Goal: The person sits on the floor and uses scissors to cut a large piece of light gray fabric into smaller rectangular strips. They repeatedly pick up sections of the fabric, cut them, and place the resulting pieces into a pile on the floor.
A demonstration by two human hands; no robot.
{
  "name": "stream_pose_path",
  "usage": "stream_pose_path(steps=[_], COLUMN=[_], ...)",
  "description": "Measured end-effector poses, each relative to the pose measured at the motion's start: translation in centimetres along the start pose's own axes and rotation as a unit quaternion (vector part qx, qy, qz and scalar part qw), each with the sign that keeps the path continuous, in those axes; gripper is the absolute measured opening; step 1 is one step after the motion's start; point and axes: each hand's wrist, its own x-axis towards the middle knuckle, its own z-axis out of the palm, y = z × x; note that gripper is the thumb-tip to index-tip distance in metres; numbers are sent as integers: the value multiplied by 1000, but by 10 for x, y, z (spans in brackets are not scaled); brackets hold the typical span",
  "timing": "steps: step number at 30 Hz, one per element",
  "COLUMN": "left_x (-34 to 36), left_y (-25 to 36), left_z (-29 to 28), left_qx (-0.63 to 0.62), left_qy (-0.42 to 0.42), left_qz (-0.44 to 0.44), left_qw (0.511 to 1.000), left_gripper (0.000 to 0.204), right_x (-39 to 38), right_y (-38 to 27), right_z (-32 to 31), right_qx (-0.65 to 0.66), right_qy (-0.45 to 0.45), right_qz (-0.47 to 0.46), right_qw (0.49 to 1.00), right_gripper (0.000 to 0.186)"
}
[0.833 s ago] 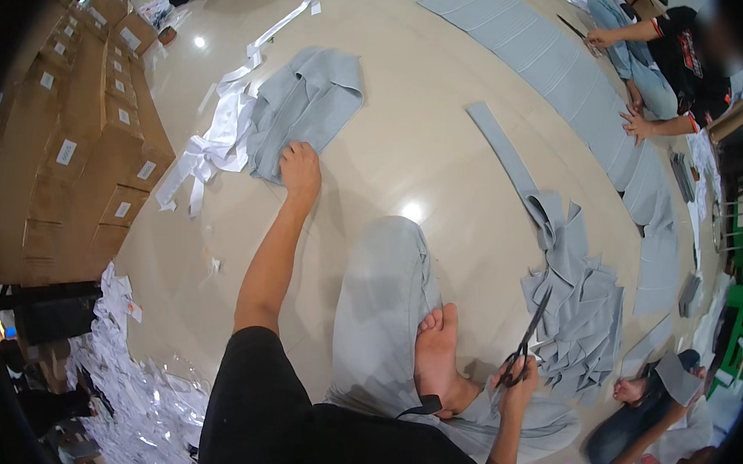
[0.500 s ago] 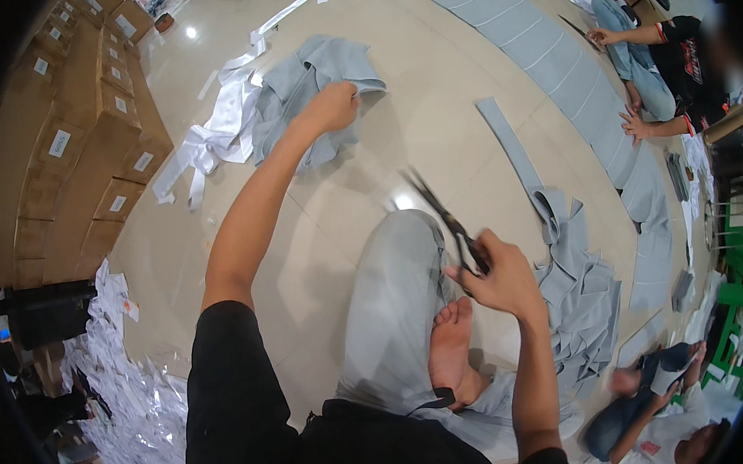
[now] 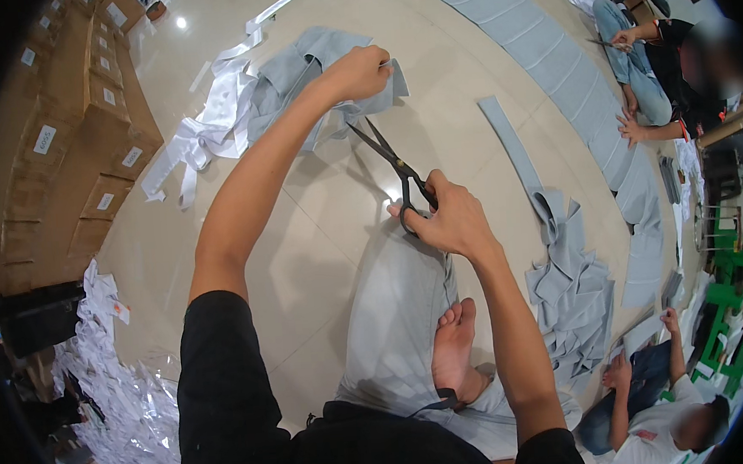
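Note:
My left hand (image 3: 363, 72) is closed on an edge of grey fabric (image 3: 290, 75), which lies crumpled on the floor and is partly lifted. In my right hand (image 3: 454, 217) is a pair of black scissors (image 3: 400, 166), fingers in the handles. The blades are spread apart and point up toward the fabric below my left hand, with a gap between them. White satin ribbon (image 3: 220, 118) lies in a tangle left of the grey fabric, with a strip trailing away at the far side.
Cut grey strips (image 3: 571, 296) are heaped at my right, beside a long grey fabric length (image 3: 540, 60). Two co-workers sit on the right, one holding a thin tool. Cardboard boxes (image 3: 68, 140) are stacked at the left, above a white plastic-looking pile (image 3: 131, 408).
My right hand has raised the scissors up and left, toward the fabric, and their blades have spread. My left hand has moved slightly up and right with the fabric edge.

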Motion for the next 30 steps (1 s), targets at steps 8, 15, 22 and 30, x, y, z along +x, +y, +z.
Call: stream_pose_path(steps=[8,15,22,30], left_x=[-5,-5,-8,-8], left_y=[9,-21,-21,-3], left_z=[-14,-36,-45,-45], left_qx=[-85,-218,-237,-202], left_qy=[13,64,79,52], left_qz=[-18,-82,-50,-48], left_qw=[996,970,967,977], left_gripper=[34,44,38,39], right_x=[6,17,22,44], right_y=[-5,-2,2,9], right_z=[-2,-6,-7,-13], right_qx=[-16,10,-2,-50], right_qy=[1,34,32,81], right_qz=[-5,-5,-16,-70], right_qw=[1000,999,999,993], right_gripper=[65,65,63,64])
